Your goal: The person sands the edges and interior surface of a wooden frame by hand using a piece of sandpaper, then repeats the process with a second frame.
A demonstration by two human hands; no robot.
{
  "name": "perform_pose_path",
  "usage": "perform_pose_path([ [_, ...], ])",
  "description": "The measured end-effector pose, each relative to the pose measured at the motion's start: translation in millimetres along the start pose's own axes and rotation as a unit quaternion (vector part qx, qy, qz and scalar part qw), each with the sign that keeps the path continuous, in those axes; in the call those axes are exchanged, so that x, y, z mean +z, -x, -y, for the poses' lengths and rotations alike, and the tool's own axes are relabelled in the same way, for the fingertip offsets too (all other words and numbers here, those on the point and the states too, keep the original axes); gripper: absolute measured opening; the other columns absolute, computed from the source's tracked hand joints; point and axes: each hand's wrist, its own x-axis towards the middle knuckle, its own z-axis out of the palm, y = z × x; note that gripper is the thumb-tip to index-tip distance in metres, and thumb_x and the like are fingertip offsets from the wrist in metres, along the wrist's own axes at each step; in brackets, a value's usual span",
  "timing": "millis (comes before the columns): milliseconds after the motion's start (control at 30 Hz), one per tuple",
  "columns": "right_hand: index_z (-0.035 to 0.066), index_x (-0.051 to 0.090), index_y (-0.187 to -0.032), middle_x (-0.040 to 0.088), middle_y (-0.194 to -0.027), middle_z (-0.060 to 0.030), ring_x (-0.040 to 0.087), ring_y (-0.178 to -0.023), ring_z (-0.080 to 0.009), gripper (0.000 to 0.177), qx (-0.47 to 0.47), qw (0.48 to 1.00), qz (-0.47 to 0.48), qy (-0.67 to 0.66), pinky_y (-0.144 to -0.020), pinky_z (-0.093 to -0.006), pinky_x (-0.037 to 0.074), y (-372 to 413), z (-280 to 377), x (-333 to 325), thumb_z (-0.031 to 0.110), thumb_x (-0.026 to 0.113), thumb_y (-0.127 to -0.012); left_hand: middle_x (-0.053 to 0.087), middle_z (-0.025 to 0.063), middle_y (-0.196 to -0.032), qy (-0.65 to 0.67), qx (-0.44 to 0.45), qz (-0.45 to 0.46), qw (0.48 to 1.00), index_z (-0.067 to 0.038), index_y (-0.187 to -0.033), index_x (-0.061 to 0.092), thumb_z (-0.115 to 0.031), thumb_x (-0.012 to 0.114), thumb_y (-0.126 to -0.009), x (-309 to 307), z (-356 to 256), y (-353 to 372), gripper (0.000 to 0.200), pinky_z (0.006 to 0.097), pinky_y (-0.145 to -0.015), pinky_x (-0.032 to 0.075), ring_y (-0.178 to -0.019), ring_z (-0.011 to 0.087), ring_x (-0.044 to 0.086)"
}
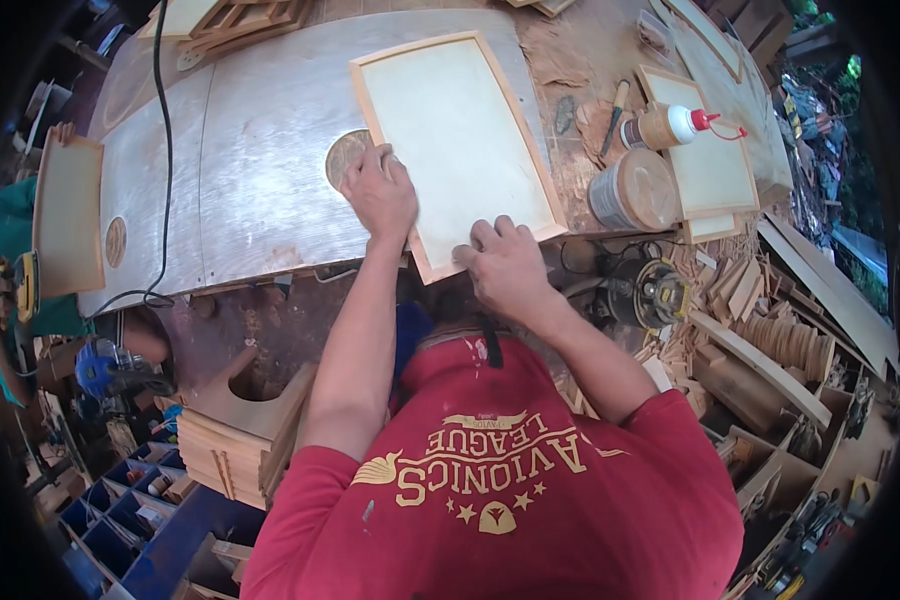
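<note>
A shallow wood-framed panel [460, 140], pale inside with a light raised rim, lies tilted across the metal-topped bench [270, 140]. My left hand [378, 195] is closed on its left rim, beside a round hole in the bench top. At the near edge, my right hand [510, 262] has its fingers bent over the rim near the right corner. Its thumb rests by the inside face. Whether anything small sits under the fingers of either hand is hidden.
Right of the panel are a glue bottle [670, 127] with a red cap, a lidded tub [635, 190], a chisel-like tool [615, 115] and another framed panel [715, 170]. A black cable [160, 120] crosses the bench. At left, a co-worker holds a framed panel [68, 215] and a yellow power tool [28, 287].
</note>
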Motion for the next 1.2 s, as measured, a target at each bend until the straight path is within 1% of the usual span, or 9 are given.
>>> perform_pose_path([
  [100, 0.017, 0.075, -0.092, 0.059, -0.093, -0.0052, 0.057, -0.089, -0.0268, 0.015, -0.027, 0.999, 0.016, -0.011, -0.073, -0.0415, 0.046, -13.8, 12.3, 2.0, 0.016, 0.064, -0.081, 0.069, 0.0145, -0.119, 0.007, 0.032, -0.046, 0.998, -0.009, -0.119, 0.069, -0.019, 0.062, -0.093, 5.1, 3.3, 0.5, 0.028, 0.0482, -0.112, 0.033, -0.121, 0.0325, 0.056],
  [333, 0.015, 0.077, -0.092, 0.067, -0.096, -0.0081, 0.063, -0.089, -0.0279, 0.018, -0.064, 0.997, 0.049, -0.021, -0.074, -0.0443, 0.047, -13.9, 9.8, 8.1, 0.018, 0.063, -0.082, 0.069, 0.0138, -0.118, 0.018, 0.025, -0.03, 0.999, -0.009, -0.119, 0.068, -0.019, 0.063, -0.092, 4.1, 4.5, -0.6, 0.028, 0.0485, -0.112, 0.033, -0.12, 0.0327, 0.056],
  [433, 0.015, 0.078, -0.094, 0.068, -0.098, -0.0084, 0.063, -0.093, -0.0285, 0.02, -0.038, 0.991, 0.129, 0.02, -0.076, -0.0453, 0.047, -13.9, -8.4, -7.0, 0.019, 0.062, -0.083, 0.069, 0.0137, -0.117, 0.018, 0.023, -0.031, 0.999, -0.009, -0.118, 0.068, -0.019, 0.063, -0.092, 4.5, 3.3, -1.4, 0.028, 0.0486, -0.111, 0.033, -0.12, 0.0329, 0.056],
  [533, 0.014, 0.078, -0.095, 0.068, -0.098, -0.0086, 0.063, -0.095, -0.0292, 0.02, -0.069, 0.991, 0.115, -0.011, -0.077, -0.0454, 0.048, -18.8, 5.6, 6.9, 0.019, 0.062, -0.084, 0.069, 0.0146, -0.116, 0.022, 0.019, -0.021, 0.999, -0.009, -0.119, 0.068, -0.019, 0.063, -0.092, 3.1, 2.5, 0.6, 0.029, 0.0487, -0.111, 0.033, -0.12, 0.0331, 0.056],
  [667, 0.012, 0.077, -0.093, 0.068, -0.096, -0.0089, 0.063, -0.096, -0.0301, 0.019, -0.05, 0.994, 0.094, 0.007, -0.077, -0.0456, 0.048, -16.8, 15.3, 4.6, 0.018, 0.062, -0.083, 0.069, 0.0156, -0.116, 0.017, 0.033, -0.03, 0.999, -0.01, -0.119, 0.068, -0.018, 0.063, -0.092, 1.7, 3.1, -3.2, 0.028, 0.0484, -0.11, 0.033, -0.12, 0.033, 0.056],
  [900, 0.011, 0.075, -0.083, 0.068, -0.089, -0.0121, 0.064, -0.088, -0.032, 0.015, 0.062, 0.992, 0.038, 0.105, -0.076, -0.0485, 0.047, 26.3, -77.4, -22.0, 0.015, 0.061, -0.08, 0.069, 0.0138, -0.118, 0.015, 0.001, -0.011, 1.0, -0.011, -0.12, 0.07, -0.019, 0.062, -0.094, -0.3, -0.3, -0.4, 0.028, 0.0477, -0.113, 0.034, -0.123, 0.0341, 0.054],
  [1000, 0.01, 0.075, -0.083, 0.068, -0.09, -0.0118, 0.064, -0.089, -0.0316, 0.015, 0.044, 0.993, 0.052, 0.1, -0.077, -0.0481, 0.047, 15.4, -48.0, -6.2, 0.017, 0.061, -0.081, 0.068, 0.0154, -0.118, 0.013, 0.019, -0.031, 0.999, -0.009, -0.117, 0.069, -0.019, 0.062, -0.093, 5.7, 4.9, -0.4, 0.027, 0.0479, -0.112, 0.033, -0.122, 0.0321, 0.055],
  [1100, 0.011, 0.075, -0.084, 0.069, -0.094, -0.011, 0.063, -0.094, -0.0308, 0.017, -0.005, 0.996, 0.077, 0.037, -0.08, -0.0474, 0.047, -7.0, 17.2, 4.9, 0.02, 0.061, -0.083, 0.069, 0.0153, -0.117, 0.025, 0.009, -0.012, 1.0, -0.009, -0.117, 0.069, -0.019, 0.062, -0.093, -2.1, -2.8, 0.2, 0.027, 0.048, -0.112, 0.034, -0.122, 0.0324, 0.055],
  [1200, 0.012, 0.075, -0.085, 0.069, -0.096, -0.0107, 0.063, -0.096, -0.0302, 0.017, 0.014, 0.997, 0.076, 0.011, -0.082, -0.0472, 0.047, -5.6, 15.1, 6.9, 0.021, 0.06, -0.084, 0.069, 0.0149, -0.116, 0.023, 0.013, -0.011, 1.0, -0.009, -0.116, 0.069, -0.02, 0.061, -0.094, -1.2, -2.2, 0.2, 0.026, 0.0485, -0.111, 0.034, -0.122, 0.033, 0.055],
])
